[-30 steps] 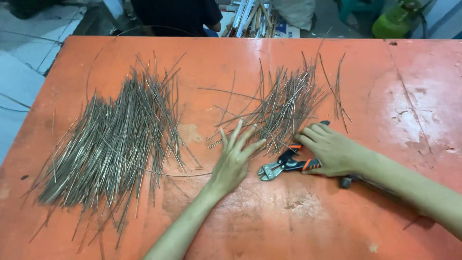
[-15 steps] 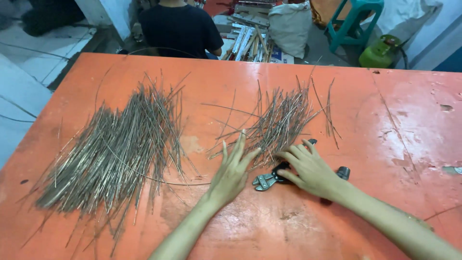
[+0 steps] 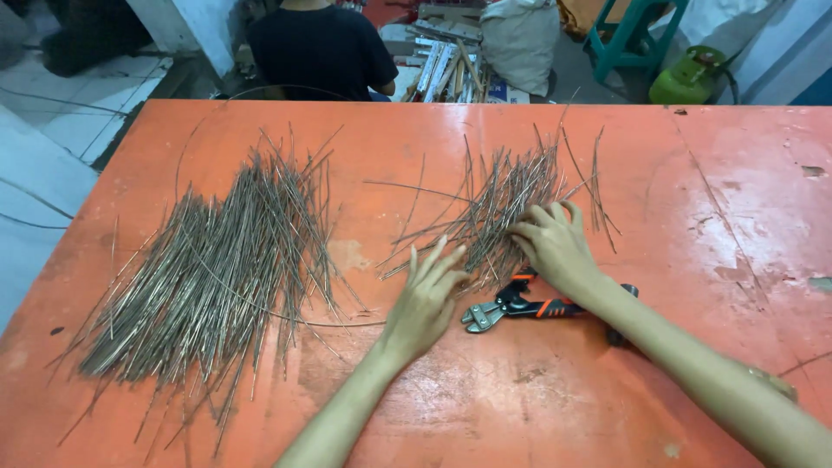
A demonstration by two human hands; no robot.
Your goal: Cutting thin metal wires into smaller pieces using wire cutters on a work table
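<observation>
Dull metal rods [image 3: 507, 204], scuffed orange table [image 3: 537, 407]

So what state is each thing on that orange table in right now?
Left hand: open, flat, fingers on the small pile's edge.
Right hand: open, resting on the small pile.
Small wire pile: loose, fanned out.
Large wire pile: spread, untouched.
Cutters: lying flat, unheld.
Table: scuffed.

Centre frame — left hand [image 3: 425, 303] and right hand [image 3: 553, 244] flat, fingers spread, on small wire pile [image 3: 498, 204]; cutters [image 3: 520, 308] just below — large pile [image 3: 217, 269] at left.
</observation>
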